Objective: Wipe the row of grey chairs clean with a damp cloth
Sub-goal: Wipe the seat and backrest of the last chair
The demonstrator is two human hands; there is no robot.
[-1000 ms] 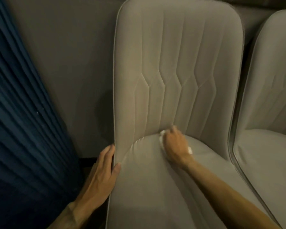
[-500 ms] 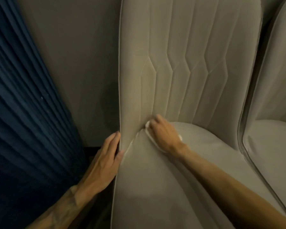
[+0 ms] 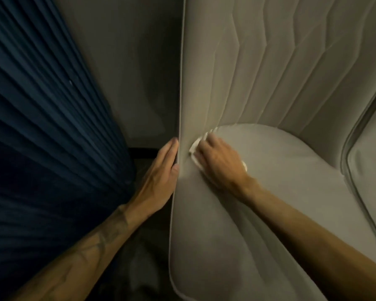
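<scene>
From the head view, the grey chair [image 3: 269, 174] stands upright, its quilted backrest [image 3: 258, 72] rising from the seat. The right hand [image 3: 217, 164] presses a white cloth [image 3: 194, 148] into the seat's back left corner, fingers bent and close together over it. White shows past the fingertips and beside the wrist, so the cloth's long axis follows the hand, pointing into the crease. The left hand [image 3: 159, 181] lies flat against the chair's left edge, fingers straight and together. A blue pleated curtain [image 3: 41, 127] hangs left; a second chair [image 3: 369, 170] stands just beside on the right.
</scene>
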